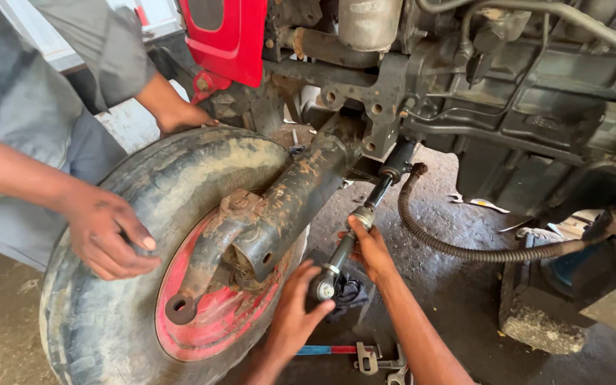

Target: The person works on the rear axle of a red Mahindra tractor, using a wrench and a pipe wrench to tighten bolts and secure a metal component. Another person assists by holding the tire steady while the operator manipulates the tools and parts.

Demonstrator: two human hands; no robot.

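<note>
A steering rod, slanting down beside the wheel, is being gripped: its ball end is being clasped by the left hand, its shaft apparently wrapped by the right hand. The tyre is being steadied by a co-worker's hand.

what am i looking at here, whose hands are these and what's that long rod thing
One picture, from a camera on a person's head, looking down under a red vehicle. That person's left hand grips the lower end of a dark steering rod, and their right hand holds it higher up. A co-worker in grey steadies the muddy tyre with both hands. The red wheel hangs on a rusty axle arm. A ribbed hose curves nearby. Hand tools lie on the concrete floor.
</note>
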